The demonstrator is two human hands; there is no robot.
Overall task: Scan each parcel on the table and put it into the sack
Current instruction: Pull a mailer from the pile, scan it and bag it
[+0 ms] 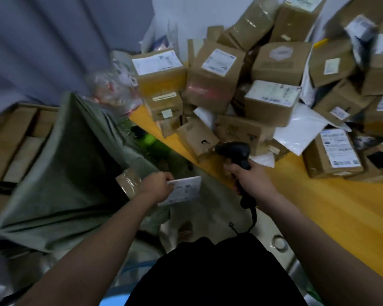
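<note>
Table point(318, 208) at right, running from near right to far centre. Heap of parcels point(263, 85) on table's far part, boxes stacked on and against one another, flat mailers point(301, 131) wedged between. Labelled box point(334, 153) at heap's near right edge. Sack point(60, 173) left of table, mouth open. Stacked cartons point(13, 146) left of sack. Left hand point(155, 186) holds flat parcel point(184, 191) over gap between sack and table. Right hand point(250, 177) holds scanner point(237, 151) at table's near edge, just before heap.
</note>
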